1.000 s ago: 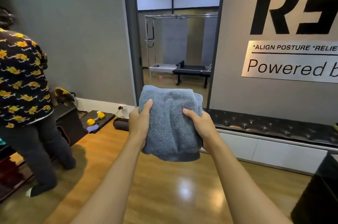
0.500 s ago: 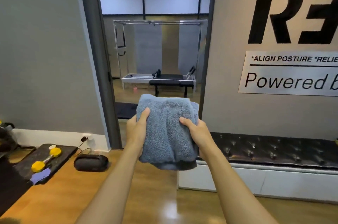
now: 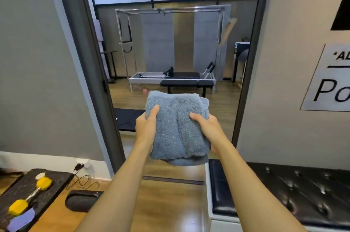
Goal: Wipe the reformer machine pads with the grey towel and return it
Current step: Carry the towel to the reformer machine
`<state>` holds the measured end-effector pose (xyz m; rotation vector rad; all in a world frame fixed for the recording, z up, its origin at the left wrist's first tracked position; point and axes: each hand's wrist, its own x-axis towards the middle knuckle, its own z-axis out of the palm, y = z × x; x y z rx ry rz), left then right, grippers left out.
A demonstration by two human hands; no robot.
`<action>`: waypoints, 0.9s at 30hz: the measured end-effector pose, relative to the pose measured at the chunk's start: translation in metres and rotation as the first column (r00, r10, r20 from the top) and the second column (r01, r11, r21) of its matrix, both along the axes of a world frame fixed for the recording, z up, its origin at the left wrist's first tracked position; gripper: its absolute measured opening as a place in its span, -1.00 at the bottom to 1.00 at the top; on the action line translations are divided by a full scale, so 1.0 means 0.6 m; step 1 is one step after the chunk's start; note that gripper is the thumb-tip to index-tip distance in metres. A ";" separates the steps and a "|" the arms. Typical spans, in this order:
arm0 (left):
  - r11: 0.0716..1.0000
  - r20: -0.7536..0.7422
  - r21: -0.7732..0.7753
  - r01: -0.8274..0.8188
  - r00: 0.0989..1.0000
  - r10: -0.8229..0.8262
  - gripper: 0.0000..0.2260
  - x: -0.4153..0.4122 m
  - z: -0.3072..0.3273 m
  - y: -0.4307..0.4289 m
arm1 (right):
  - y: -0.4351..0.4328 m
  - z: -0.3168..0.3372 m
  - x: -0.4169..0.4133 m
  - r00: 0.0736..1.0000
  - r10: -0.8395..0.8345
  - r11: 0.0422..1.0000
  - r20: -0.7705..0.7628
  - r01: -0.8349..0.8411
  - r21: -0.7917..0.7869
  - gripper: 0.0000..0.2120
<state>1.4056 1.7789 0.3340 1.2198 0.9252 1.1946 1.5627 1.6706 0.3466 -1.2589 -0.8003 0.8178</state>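
Note:
A folded grey-blue towel is held up in front of me at chest height. My left hand grips its left edge and my right hand grips its right edge, thumbs on the front. Through the open doorway ahead stands the reformer machine, a white frame with a black carriage pad and a metal tower frame over it. A black padded bench stands just in front of it.
The dark door frame bounds the doorway on the left, with a second post on the right. A black tufted bench lines the right wall. At floor left lie a yellow dumbbell, a black speaker and a cable.
The view has turned right and moved closer to the doorway. The person in the patterned shirt left the view. The reformer looks larger. Both hands keep their hold on the towel.

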 end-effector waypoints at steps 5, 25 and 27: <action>1.000 -0.003 -0.003 -0.002 1.000 0.002 -0.63 0.078 -0.011 0.232 | 0.230 -0.009 0.081 1.000 0.004 1.000 0.009 -0.004 0.002 -0.80; 0.988 0.004 -0.096 0.125 0.992 -0.125 -0.66 0.473 -0.084 1.087 | 1.059 -0.073 0.449 0.994 -0.109 0.990 -0.012 0.108 -0.096 -0.76; 0.989 -0.009 -0.110 0.102 0.995 -0.103 -0.67 0.525 -0.090 1.167 | 1.146 -0.082 0.504 0.995 -0.096 0.990 -0.030 0.092 -0.109 -0.75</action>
